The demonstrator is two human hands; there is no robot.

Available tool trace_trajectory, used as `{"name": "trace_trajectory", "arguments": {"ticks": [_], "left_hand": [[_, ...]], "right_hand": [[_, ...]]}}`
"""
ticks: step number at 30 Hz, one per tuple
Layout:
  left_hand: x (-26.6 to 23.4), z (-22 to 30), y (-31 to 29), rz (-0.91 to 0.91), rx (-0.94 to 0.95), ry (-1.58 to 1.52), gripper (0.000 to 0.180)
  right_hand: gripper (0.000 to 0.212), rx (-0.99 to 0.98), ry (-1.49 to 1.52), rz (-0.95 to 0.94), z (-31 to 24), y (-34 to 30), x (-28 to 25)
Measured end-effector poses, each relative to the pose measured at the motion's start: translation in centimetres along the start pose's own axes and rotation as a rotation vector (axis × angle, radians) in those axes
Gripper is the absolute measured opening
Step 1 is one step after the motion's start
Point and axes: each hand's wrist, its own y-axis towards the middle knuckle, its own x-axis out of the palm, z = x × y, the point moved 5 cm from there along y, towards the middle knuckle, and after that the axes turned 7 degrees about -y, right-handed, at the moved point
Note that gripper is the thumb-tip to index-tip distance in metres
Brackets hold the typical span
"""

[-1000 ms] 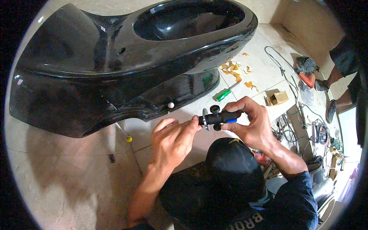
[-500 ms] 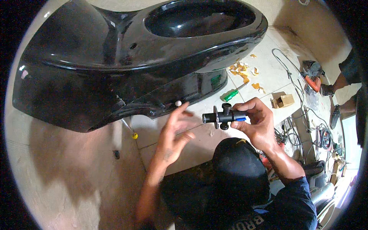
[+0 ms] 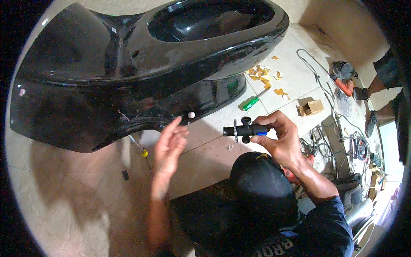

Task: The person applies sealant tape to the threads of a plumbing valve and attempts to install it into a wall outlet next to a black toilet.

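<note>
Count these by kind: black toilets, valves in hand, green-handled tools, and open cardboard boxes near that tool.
Black toilet: 1
Valve, in the right hand: 1
Green-handled tool: 1
Open cardboard box near it: 1
Total: 4

Valve (image 3: pixel 247 129) black with blue patch (image 3: pixel 261 133); toilet (image 3: pixel 171 83) black; screwdriver handle (image 3: pixel 251 103) green.

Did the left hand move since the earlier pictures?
Yes, the left hand moved left: before, its fingertips reached right of the round white thing on the black toilet; now they're left of it.
</note>
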Motion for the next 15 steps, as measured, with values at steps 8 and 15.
{"name": "trace_trajectory", "arguments": {"ticks": [8, 15], "left_hand": [[9.0, -0.9, -0.1, -0.431, 0.150, 0.962, 0.038], [6.7, 0.6, -1.4, -0.282, -0.021, 0.641, 0.007]], "right_hand": [[0.036, -0.077, 0.032, -0.033, 0.0, -0.4, 0.8], [0.037, -0.159, -0.077, -0.093, -0.3, -0.3, 0.7]]}}
